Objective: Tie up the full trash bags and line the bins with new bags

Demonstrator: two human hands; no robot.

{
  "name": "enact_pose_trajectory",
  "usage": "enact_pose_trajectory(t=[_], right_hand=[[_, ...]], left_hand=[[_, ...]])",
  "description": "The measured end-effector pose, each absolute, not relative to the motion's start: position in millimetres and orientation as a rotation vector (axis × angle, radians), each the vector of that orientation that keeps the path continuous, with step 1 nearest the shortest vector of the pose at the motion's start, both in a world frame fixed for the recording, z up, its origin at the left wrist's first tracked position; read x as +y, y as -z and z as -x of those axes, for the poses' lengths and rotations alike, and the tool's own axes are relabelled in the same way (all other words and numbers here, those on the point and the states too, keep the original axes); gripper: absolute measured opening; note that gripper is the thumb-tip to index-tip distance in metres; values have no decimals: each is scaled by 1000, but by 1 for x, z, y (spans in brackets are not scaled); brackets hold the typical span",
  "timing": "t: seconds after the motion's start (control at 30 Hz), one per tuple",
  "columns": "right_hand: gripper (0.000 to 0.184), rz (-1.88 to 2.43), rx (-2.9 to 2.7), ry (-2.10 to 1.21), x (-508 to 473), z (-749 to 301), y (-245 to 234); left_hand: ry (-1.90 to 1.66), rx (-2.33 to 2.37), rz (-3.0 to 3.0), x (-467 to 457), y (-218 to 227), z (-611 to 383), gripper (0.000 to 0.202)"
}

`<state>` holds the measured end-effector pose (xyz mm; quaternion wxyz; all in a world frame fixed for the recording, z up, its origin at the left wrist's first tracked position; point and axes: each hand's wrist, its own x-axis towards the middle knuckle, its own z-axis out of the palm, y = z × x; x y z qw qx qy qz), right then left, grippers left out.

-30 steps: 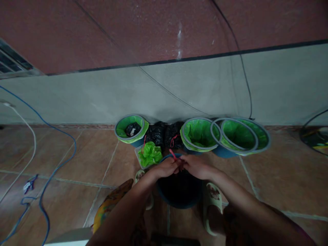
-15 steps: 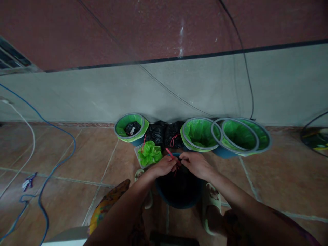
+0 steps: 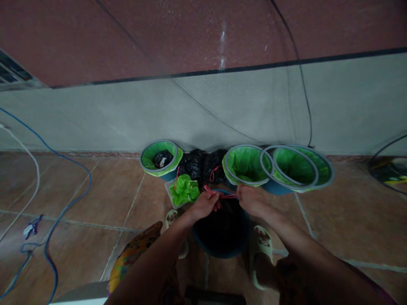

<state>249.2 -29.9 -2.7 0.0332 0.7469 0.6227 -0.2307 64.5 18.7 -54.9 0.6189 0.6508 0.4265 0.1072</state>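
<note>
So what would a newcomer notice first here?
The row of green-lined bins along the wall's foot stands out first, with tied black bags between them. At centre, the left hand and right hand hold a pink drawstring above a black-lined blue bin. A crumpled green bag sits in a clear tray nearby.

This feels like a home utility corner to me: brown tiled floor, bare grey wall, loose cables, lined bins, my slippers.
</note>
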Motion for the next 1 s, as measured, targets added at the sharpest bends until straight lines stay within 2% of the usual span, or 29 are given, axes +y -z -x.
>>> enact_pose_trajectory(t=[0.07, 0.17, 0.2, 0.23, 0.3, 0.37, 0.43, 0.5, 0.6, 0.8, 0.9, 1.0], right_hand=[[19, -2172, 2030, 1022, -34, -251, -2], [15, -1702, 2127, 1774, -43, -245, -4], [14, -1584, 2119, 1875, -45, -242, -2], [14, -1549, 2131, 1847, -47, -240, -1], [14, -1703, 2183, 1514, -47, -239, 4], [19, -1961, 2192, 1151, -42, -242, 8], [27, -2146, 2204, 1038, -36, -243, 13], [31, -2180, 2271, 1165, -30, -242, 19], [27, -2164, 2281, 1491, -27, -232, 32], [27, -2156, 1802, 2240, -29, -219, 55], [25, -2129, 1733, 2418, -31, -218, 58], [26, -2137, 1664, 2472, -31, -216, 60]], left_hand=[[-312, 1041, -1424, 18, 58, -64, 40], [-332, 1071, -1351, 18, 56, -64, 25], [-311, 1052, -1371, 18, 54, -64, 21], [-280, 1021, -1422, 19, 51, -64, 18], [-227, 958, -1585, 19, 45, -63, 17], [-195, 889, -1757, 19, 41, -61, 24], [-183, 814, -1915, 18, 38, -59, 33], [-197, 743, -2085, 18, 37, -57, 36], [-203, 655, -2304, 18, 37, -54, 35], [-239, 643, -2462, 18, 44, -52, 40], [-275, 678, -2515, 16, 50, -52, 37], [-220, 779, -2604, 14, 54, -52, 22]])
